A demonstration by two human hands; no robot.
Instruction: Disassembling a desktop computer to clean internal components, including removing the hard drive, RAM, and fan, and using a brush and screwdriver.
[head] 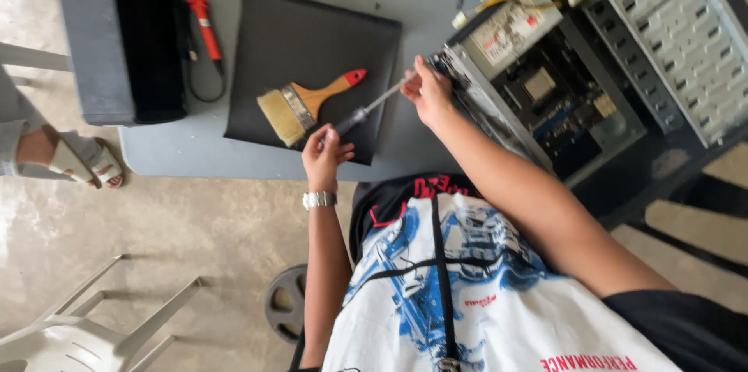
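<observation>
An open computer case (592,68) lies on the grey table (421,6) beside a black side panel (312,52) bearing a paintbrush (300,105). Over the panel's near edge, a screwdriver (366,109) spans both hands: the left hand (323,155) fingers close on its dark handle, the right hand (427,91) fingertips pinch the shaft's tip.

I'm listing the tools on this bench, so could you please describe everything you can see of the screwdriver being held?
The screwdriver has a dark handle and a thin, shiny metal shaft. It lies at a slant above the black panel, handle low and shaft rising toward the open computer case. The left hand grips the handle; the right hand pinches the shaft's far end, hiding the tip. A wooden paintbrush lies beside it, apparently not touching.
</observation>
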